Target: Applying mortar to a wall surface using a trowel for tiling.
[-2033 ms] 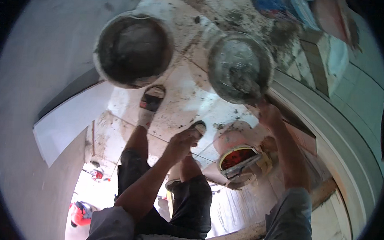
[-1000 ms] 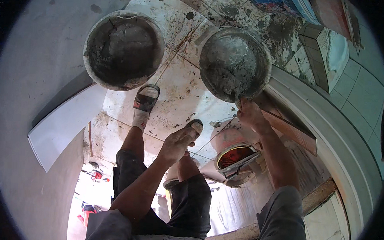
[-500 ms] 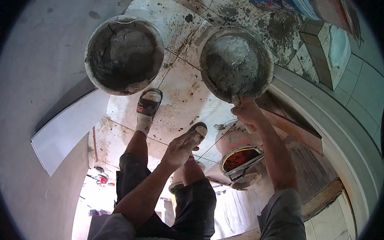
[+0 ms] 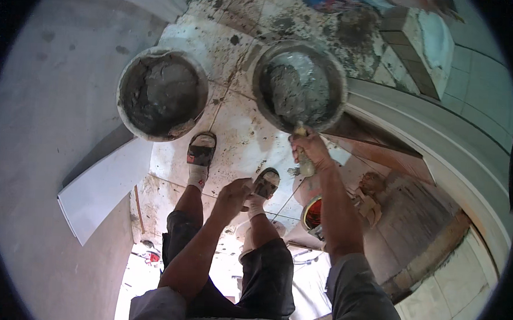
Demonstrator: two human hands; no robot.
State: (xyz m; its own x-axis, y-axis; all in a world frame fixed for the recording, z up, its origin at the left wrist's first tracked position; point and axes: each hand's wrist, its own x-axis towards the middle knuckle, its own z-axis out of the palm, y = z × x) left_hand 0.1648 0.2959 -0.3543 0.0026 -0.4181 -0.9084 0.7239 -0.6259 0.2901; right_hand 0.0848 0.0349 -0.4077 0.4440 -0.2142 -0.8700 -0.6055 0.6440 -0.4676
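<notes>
My right hand (image 4: 309, 149) is wrapped round the pale wooden handle of a trowel (image 4: 305, 165). It is at the near rim of the right bucket (image 4: 259, 106), which holds wet grey mortar (image 4: 320, 85). The trowel's front end reaches in over the rim; its blade cannot be told apart from the mortar. My left hand (image 4: 232, 200) hangs above my right foot, touching nothing, its fingers loosely bent and apart from the thumb. To the left stands a second bucket (image 4: 122, 100) with thicker, darker grey mortar (image 4: 167, 87).
A white panel (image 4: 103, 190) leans at the left wall. Below my right forearm sits an open container with a red inside (image 4: 313, 213). A raised door sill (image 4: 418, 133) curves along the right. Dried splashes dot the floor tiles (image 4: 241, 116). My sandalled feet (image 4: 202, 148) stand near the buckets.
The view has shifted. My right hand stays on the trowel, which has tilted, showing more handle. The mortar in the right bucket looks heaped. My left hand's fingers have bent from stretched out.
</notes>
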